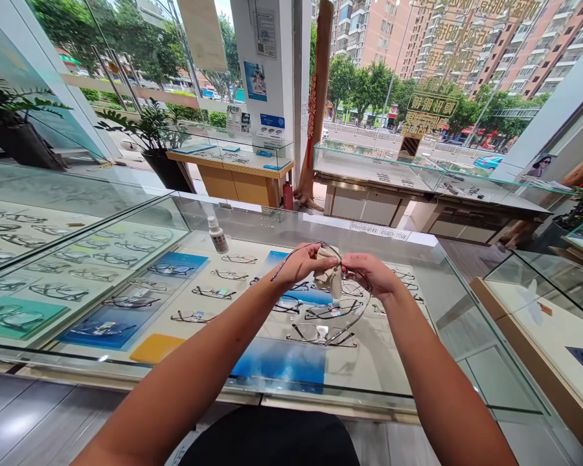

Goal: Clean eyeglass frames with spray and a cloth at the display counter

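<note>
Above a glass display counter [252,226], my left hand [298,262] and my right hand [366,270] meet over a pair of thin-framed glasses [320,247]. A small beige cloth [329,275] is bunched between the fingers of both hands and hangs down a little. Both hands are closed: the left pinches the frame and cloth, the right grips the frame's other side. One thin temple arm sticks out to the left, another curves down to the right.
A small white bottle [217,235] stands on the counter top to the left. Several glasses lie inside the case [320,333]. More glass cases stand left, right and ahead [418,171]. Potted plants [155,139] and windows lie beyond.
</note>
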Demonstrator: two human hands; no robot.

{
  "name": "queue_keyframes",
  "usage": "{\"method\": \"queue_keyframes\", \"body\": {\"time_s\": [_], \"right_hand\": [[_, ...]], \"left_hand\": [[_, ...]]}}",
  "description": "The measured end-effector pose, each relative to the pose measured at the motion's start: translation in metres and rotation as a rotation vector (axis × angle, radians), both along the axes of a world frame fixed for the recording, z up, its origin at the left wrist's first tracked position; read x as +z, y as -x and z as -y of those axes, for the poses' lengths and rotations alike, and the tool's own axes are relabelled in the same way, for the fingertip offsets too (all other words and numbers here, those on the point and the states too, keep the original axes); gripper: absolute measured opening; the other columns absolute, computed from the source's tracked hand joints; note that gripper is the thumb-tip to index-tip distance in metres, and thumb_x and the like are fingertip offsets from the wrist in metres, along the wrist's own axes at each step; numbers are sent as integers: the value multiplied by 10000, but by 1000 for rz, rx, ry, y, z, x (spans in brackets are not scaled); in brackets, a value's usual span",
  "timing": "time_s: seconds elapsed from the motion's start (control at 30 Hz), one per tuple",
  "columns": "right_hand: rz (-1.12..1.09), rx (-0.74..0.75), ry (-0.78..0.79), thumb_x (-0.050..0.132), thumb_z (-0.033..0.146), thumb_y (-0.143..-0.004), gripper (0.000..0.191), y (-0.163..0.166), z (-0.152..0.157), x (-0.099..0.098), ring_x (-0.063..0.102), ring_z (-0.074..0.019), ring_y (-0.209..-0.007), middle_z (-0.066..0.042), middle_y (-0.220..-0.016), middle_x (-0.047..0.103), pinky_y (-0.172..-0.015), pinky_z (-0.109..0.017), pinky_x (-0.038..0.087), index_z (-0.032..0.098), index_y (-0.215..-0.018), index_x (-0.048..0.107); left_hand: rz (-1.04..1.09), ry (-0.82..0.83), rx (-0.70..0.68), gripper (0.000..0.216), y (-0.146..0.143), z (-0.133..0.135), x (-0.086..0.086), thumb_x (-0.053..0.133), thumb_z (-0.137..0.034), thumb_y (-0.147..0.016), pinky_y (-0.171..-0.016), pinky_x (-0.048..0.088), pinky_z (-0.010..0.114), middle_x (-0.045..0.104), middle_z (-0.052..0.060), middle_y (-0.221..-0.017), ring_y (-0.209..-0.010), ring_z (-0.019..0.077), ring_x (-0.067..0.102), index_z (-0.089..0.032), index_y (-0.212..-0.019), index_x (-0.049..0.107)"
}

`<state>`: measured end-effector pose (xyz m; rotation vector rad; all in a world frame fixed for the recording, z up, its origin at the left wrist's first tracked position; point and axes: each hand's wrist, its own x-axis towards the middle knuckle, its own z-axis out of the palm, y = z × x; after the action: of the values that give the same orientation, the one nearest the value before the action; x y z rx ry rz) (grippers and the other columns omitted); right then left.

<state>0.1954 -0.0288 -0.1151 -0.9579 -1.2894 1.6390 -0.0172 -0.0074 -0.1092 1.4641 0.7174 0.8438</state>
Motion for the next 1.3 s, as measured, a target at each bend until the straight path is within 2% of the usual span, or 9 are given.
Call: {"method": "queue_keyframes", "body": {"time_s": [0.2, 0.4, 0.6, 0.7, 0.8, 0.9, 1.0, 1.1, 1.3], "right_hand": [[-28, 30, 28, 999, 479, -618, 405, -5, -4, -2, 530, -152, -744, -20, -763, 667, -710, -310, 373, 180, -700, 738], [-9, 60, -15, 982, 540, -648, 451, -1, -3, -5, 505, -148, -725, -1, -742, 642, -734, -322, 367, 196, -679, 692], [20, -26, -45, 977, 552, -628, 457, 3, -6, -10, 505, -157, -764, -12, -787, 658, -741, -322, 355, 196, -699, 701], [28, -69, -48, 971, 560, -610, 452, 4, -8, -12, 487, -151, -745, -12, -791, 658, -713, -319, 335, 198, -713, 721], [20, -100, -25, 965, 572, -587, 456, 5, -9, -13, 504, -158, -756, -18, -788, 663, -702, -316, 337, 197, -718, 742], [8, -115, -15, 963, 572, -580, 455, 5, -9, -13, 525, -165, -768, -22, -773, 665, -709, -316, 348, 189, -703, 750], [-9, -78, -12, 966, 554, -596, 439, 8, -7, -14, 520, -160, -753, -18, -764, 665, -717, -320, 355, 188, -698, 746], [-34, -56, -10, 975, 537, -608, 430, 11, -6, -16, 534, -163, -768, -18, -790, 676, -739, -325, 371, 194, -707, 734], [-52, -124, -23, 990, 546, -582, 442, 12, -6, -15, 564, -179, -822, -20, -824, 692, -756, -320, 414, 208, -711, 735]], "left_hand": [[55, 22, 67, 555, -7, 2, -7, 934, -573, -677, -619, 382, 250, 706, 30, -806, -681, 133, 565, -131, -929, 712], [85, 22, 81, 569, -8, -2, -13, 881, -649, -739, -684, 445, 275, 704, 36, -800, -706, 156, 595, -129, -886, 701], [112, -42, 117, 579, -6, -12, -22, 750, -709, -861, -668, 435, 268, 685, 33, -760, -675, 149, 571, -133, -856, 693], [184, -16, 102, 519, -5, -15, -23, 817, -645, -827, -662, 451, 267, 676, 18, -748, -669, 150, 581, -143, -873, 694], [260, 47, 42, 453, -3, -14, -19, 906, -522, -770, -734, 504, 283, 716, 27, -812, -734, 166, 642, -147, -939, 716], [275, 121, 8, 495, -2, -11, -14, 992, -391, -661, -804, 537, 301, 758, 52, -881, -802, 184, 691, -139, -1000, 735], [263, 140, 34, 553, -2, -10, -13, 1020, -350, -605, -814, 545, 302, 774, 72, -914, -824, 191, 711, -125, -1027, 742], [241, 131, 79, 543, -3, -10, -16, 1009, -390, -626, -780, 545, 305, 772, 69, -902, -788, 190, 709, -128, -1016, 736], [159, 16, 134, 468, -6, -8, -18, 914, -548, -742, -671, 497, 275, 732, 27, -799, -705, 174, 649, -159, -904, 710]]}}
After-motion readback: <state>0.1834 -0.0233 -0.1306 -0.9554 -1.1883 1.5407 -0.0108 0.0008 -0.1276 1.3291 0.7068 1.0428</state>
